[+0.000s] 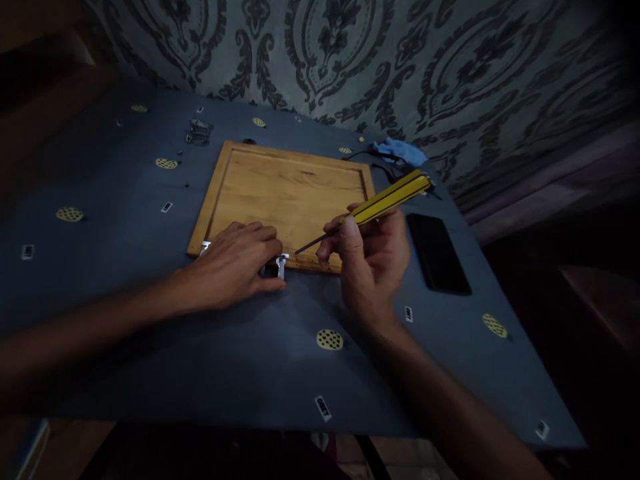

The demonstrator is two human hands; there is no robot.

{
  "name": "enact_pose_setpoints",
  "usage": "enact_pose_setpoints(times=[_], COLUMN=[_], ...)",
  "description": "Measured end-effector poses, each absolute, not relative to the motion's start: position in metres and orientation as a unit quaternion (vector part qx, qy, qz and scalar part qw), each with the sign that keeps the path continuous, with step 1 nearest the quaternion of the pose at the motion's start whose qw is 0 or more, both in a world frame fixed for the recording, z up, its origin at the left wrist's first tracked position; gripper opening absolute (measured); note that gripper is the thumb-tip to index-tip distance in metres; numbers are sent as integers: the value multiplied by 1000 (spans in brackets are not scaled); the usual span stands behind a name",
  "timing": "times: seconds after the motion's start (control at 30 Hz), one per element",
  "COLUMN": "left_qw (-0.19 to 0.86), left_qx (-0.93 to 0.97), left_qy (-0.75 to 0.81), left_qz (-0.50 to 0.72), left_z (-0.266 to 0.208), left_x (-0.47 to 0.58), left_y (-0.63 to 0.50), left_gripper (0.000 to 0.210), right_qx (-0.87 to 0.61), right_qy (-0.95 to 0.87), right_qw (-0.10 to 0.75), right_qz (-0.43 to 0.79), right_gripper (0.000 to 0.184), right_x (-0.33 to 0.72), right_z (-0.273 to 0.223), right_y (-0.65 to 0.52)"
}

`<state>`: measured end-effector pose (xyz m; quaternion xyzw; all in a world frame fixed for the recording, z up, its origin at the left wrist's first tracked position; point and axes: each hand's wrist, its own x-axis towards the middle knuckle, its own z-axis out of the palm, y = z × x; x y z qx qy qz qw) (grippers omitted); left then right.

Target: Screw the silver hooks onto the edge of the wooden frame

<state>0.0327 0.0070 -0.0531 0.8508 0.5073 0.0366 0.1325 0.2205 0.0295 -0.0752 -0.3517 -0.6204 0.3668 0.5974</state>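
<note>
The right hand (371, 259) grips a yellow screwdriver (393, 198) over the near edge of the wooden board (280, 193). The half-curled left hand (235, 265) covers that edge beside a metal fitting (281, 265); its hold is unclear.

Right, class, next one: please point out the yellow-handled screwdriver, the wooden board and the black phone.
Yellow-handled screwdriver (389, 199): head view, on the handle.
Wooden board (275, 193): head view, on the bare middle of its upper face.
Black phone (439, 254): head view, on the middle of its dark face.
</note>
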Motion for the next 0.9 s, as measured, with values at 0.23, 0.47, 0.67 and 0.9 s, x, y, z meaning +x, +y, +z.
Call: enact_pose_setpoints(times=[0.23, 0.47, 0.67, 0.9], left_qw=[111, 102, 93, 95], left_qx=[859, 864, 867, 865], left_qy=[496, 487, 485, 489], left_qz=[52, 70, 64, 60], left_z=[-58, -62, -62, -61], left_x=[31, 29, 30, 30], left_y=[7, 8, 8, 8], left_gripper=[36, 38, 37, 37], right_qx=[-359, -353, -350, -350], right_qy=[-630, -635, -634, -636], right_qw=[565, 552, 546, 543], right_qz=[394, 409, 422, 423], right_gripper=[25, 24, 23, 21], right_x=[217, 217, 216, 215], right_z=[-78, -83, -85, -87], right_y=[24, 25, 26, 25])
